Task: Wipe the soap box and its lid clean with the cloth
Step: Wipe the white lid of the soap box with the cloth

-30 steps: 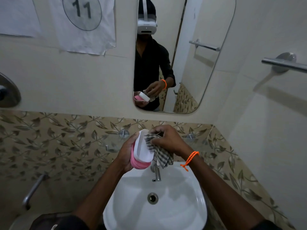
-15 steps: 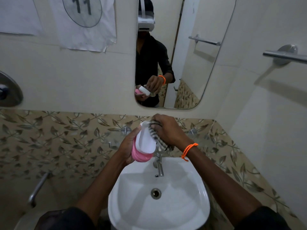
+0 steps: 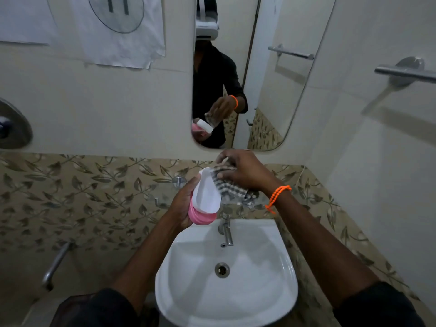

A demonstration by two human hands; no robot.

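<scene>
Holding the soap box [image 3: 203, 217] and its lid [image 3: 206, 193] stacked together, the left hand [image 3: 182, 206] has its fingers wrapped around the far side, with the thumb on the near edge; both pieces are in the air above the back of the sink [image 3: 271, 303], just over the tap [image 3: 226, 232]. The white lid lies on top and is tilted, and the pink box shows only as a rim under it. The right hand [image 3: 245, 172] has its fingers curled on the checked cloth [image 3: 230, 187], which it presses against the right edge of the lid.

In my judgement, the main risk is a slip. The left hand carries two smooth plastic pieces in one grip, and if the cloth pushes too hard to the left, the lid may slide off the box and fall into the sink or to the floor. A second risk is that the loose end of the cloth, which hangs down near the tap, catches on it and pulls the wipe off its path. Also, while the pieces stay stacked, the surfaces between them cannot be reached, so they may remain dirty unless the person separates them.
</scene>
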